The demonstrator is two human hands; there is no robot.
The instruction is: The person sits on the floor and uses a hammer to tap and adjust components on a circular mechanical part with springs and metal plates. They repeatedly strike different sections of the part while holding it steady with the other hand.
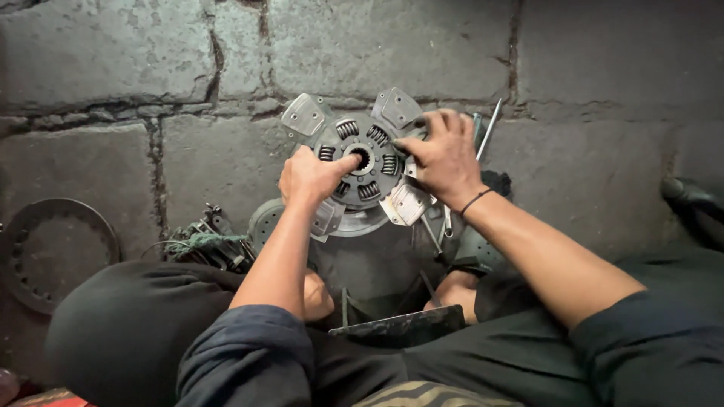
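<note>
Clutch disc point(362, 160) lies flat on the stone floor point(151, 60) between the hands: left hand point(309, 177) grips its near-left edge, right hand point(441, 154) clasps its right rim.

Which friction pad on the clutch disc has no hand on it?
The upper-left pad: bare and fully visible. The left hand and right hand overlap or touch the others.
</note>
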